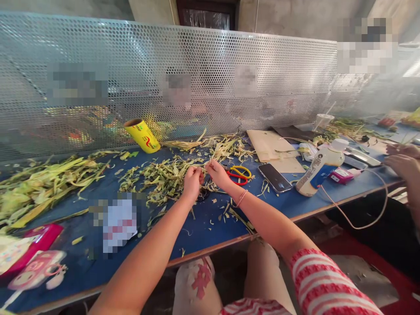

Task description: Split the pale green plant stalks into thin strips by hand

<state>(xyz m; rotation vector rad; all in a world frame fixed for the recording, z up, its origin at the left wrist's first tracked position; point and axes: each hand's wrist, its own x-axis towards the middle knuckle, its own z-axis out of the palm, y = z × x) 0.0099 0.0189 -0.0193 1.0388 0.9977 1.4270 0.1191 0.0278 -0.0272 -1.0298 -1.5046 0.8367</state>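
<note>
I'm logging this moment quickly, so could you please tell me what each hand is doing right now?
Left hand: closed, pinching a thin pale leaf strip.
Right hand: closed, pinching the same strip from the other side, just beside the scissors.

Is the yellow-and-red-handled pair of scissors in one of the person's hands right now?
No, the yellow-and-red-handled scissors lie on the blue tabletop beside the right hand, while both hands pinch a thin pale plant strip.

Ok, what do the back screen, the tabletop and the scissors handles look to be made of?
Back screen: likely sheet metal, grey, punched with regular round holes. Tabletop: blue matte covering, material unclear, over a wood-coloured edge. Scissors handles: glossy red and yellow loops, probably plastic, beside the right hand.
</note>
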